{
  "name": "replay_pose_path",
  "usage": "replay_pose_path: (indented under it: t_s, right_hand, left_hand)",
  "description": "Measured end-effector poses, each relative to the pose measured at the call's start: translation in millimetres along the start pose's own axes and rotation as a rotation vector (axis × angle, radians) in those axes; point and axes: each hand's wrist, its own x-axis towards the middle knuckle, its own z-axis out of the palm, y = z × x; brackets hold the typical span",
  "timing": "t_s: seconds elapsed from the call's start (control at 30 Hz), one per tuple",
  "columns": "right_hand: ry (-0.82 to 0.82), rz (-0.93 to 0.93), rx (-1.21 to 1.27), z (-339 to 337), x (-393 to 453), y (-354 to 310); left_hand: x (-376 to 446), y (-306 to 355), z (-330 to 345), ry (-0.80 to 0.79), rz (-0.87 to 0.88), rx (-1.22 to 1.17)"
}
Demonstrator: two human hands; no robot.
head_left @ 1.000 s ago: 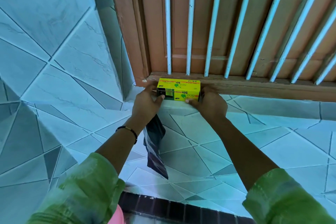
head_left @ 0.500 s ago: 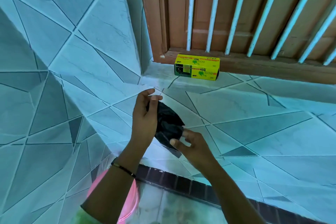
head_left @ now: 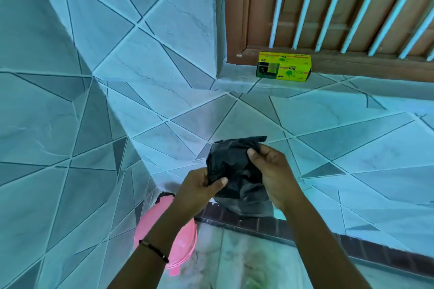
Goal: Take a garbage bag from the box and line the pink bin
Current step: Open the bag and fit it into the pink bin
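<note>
A crumpled black garbage bag hangs in front of me, held between both hands. My left hand pinches its lower left edge and my right hand grips its upper right side. The yellow and green bag box lies on the tiled ledge under the window, far from both hands. The pink bin stands on the floor in the corner below my left forearm, which hides part of it.
Tiled walls close in on the left and ahead. A wooden window frame with white bars sits above the ledge. A dark brick strip runs along the base of the wall at the floor.
Both hands let go of the box on the ledge and drew back toward me with the black bag. My right hand has now taken hold of the bag as well.
</note>
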Motion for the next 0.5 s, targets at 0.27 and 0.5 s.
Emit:
replay_pose_path:
  t_s: [0.27,0.5]
  right_hand:
    - [-0.152,0.137,-0.216,58,-70,46]
    - [0.139,0.227,0.253,89,-111,48]
  left_hand:
    - [-51,-4,-69,0.022,-0.086,-0.435]
    - [-109,-42,-87,-0.439,-0.118,-0.113]
